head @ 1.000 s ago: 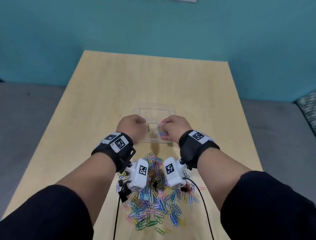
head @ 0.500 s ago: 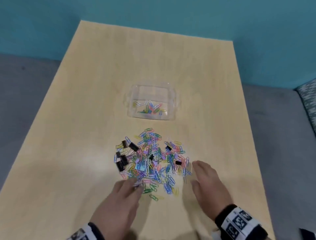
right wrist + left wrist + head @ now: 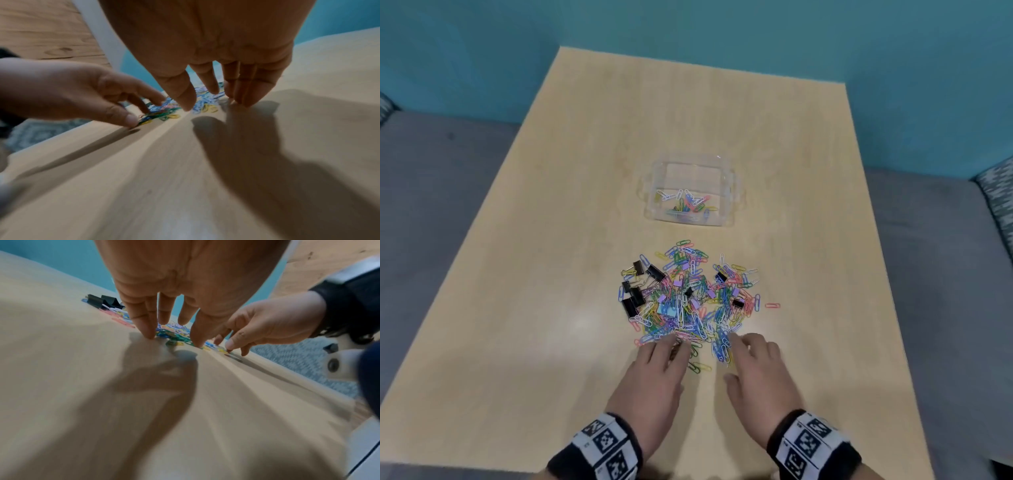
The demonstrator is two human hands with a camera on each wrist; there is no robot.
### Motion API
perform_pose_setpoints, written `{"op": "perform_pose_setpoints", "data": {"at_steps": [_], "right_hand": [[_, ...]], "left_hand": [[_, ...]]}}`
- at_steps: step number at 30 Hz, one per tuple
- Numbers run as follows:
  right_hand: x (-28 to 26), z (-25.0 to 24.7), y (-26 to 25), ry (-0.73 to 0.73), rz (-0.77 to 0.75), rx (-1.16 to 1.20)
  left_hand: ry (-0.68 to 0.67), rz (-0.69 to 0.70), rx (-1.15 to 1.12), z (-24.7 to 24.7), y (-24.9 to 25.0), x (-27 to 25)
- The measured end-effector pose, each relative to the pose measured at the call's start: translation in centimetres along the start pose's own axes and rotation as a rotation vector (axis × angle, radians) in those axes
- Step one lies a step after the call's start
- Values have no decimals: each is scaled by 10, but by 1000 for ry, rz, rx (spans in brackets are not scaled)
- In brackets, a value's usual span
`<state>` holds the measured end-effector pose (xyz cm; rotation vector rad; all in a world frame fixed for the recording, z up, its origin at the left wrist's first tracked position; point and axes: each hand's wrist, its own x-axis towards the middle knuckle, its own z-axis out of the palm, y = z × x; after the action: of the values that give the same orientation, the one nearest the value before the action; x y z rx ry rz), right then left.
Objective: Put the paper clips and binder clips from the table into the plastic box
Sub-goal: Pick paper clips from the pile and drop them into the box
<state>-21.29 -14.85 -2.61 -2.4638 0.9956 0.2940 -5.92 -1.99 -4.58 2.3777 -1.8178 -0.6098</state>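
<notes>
A heap of coloured paper clips (image 3: 688, 301) lies mid-table, with black binder clips (image 3: 633, 298) along its left side. Beyond it stands the clear plastic box (image 3: 722, 221), holding a few paper clips. My left hand (image 3: 671, 346) and right hand (image 3: 750, 346) lie side by side at the heap's near edge, fingers spread and tips down on the clips and table. The left wrist view shows the left fingertips (image 3: 151, 335) touching the wood beside green clips. In the right wrist view the right fingertips (image 3: 188, 107) hover at blue and yellow clips. Neither hand holds anything.
The light wooden table (image 3: 551, 308) ends at a teal wall at the back. Grey floor lies on both sides. A single pink clip (image 3: 772, 305) sits apart at the heap's right. The right wrist's camera (image 3: 337, 365) shows in the left wrist view.
A second ago both hands were over the box with clips. They drew back toward me, and now their fingertips have closed in on the heap's near edge.
</notes>
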Motion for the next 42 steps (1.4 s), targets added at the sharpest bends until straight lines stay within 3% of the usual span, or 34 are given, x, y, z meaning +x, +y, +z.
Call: {"op": "perform_pose_setpoints", "data": {"at_steps": [3, 8, 20, 26, 29, 31, 35, 42], "right_hand": [[20, 4, -21, -45, -65, -30], [51, 6, -30, -12, -10, -13], [61, -23, -21, -135, -131, -83], [70, -27, -13, -110, -9, 87], [74, -33, -5, -160, 79, 337], [77, -40, -2, -225, 196, 572], [90, -62, -1, -254, 253, 842], [182, -124, -8, 10, 218, 960]], "left_hand": [[6, -34, 25, -2, 3, 21], [-17, -93, 49, -11, 2, 51], [-58, -25, -26, -27, -10, 60], [-62, -12, -57, -32, -15, 60], [-20, -117, -260, -44, -16, 63], [-73, -213, -410, -57, -19, 66], [-128, -415, -984, -86, -28, 80], [50, -426, -1163, -149, -60, 164]]}}
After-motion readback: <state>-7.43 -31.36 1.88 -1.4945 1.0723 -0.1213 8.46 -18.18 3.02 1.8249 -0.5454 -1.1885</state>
